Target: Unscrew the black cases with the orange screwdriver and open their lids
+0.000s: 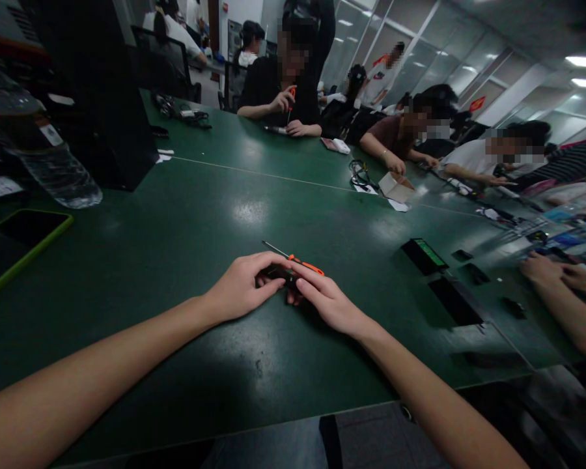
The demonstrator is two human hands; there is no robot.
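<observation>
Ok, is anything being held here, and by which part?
Yes: a small black object, the left hand gripping one end, the right hand the other.

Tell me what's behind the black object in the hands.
Behind the black object, an orange-handled screwdriver shows. The fingers of the right hand cover part of it.

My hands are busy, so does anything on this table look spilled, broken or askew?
Nothing stands out as spilled or broken. The bottle slants, probably from the camera's tilt. The dark part in your left hand and right hand is too covered to judge.
</observation>
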